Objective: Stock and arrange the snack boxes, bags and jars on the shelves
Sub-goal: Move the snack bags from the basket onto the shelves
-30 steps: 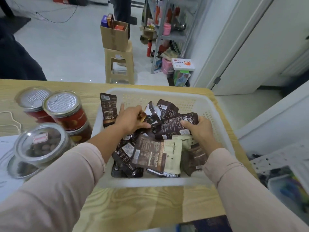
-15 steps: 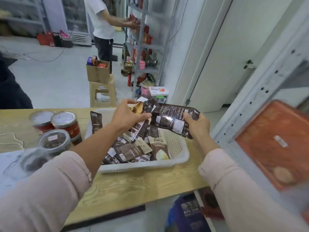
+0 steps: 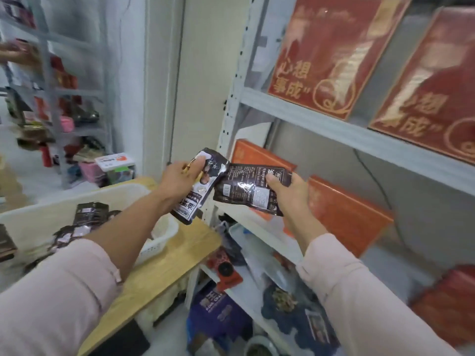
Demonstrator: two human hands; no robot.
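Holding: two dark snack bags, one per hand, both in the air in front of the grey shelf unit (image 3: 232, 104), at middle-shelf level.
Left bag (image 3: 198, 199): hangs roughly upright with its light label showing; lower end is over the desk edge.
Left hand (image 3: 181, 179): fingers curled round the bag's upper half, thumb on the front face.
Right bag (image 3: 246, 188): lies nearly flat, printed back panel up. Its left end meets the left bag; touching or just overlapping, can't tell.
Right hand (image 3: 291, 195): grips the bag's right end, thumb on top, fingers underneath.
Middle shelf (image 3: 259, 231): just beyond and below the right bag. Carries two orange boxes, one (image 3: 259, 158) behind the bags, one (image 3: 347, 217) right of the right hand.
Upper shelf (image 3: 334, 124): two red gift boxes with gold print (image 3: 326, 55) (image 3: 431, 86), side by side, leaning back.
Lower shelf (image 3: 244, 289): mixed packs, among them a red pack (image 3: 227, 274) and a dark pouch (image 3: 282, 301); too blurred for detail.
Floor: purple box (image 3: 216, 312) below the shelf unit, beside the desk.
Basket (image 3: 46, 217): white, on the desk, left of the shelf unit and under the left forearm. More dark bags (image 3: 87, 217) inside.
Desk (image 3: 167, 265): light wood, its corner close to the shelf unit's upright.
Sleeves: pale pink on both arms.
Background: second shelf unit (image 3: 77, 98) far left with red and pink goods; another person's hand (image 3: 15, 51) at it, top left, blurred.
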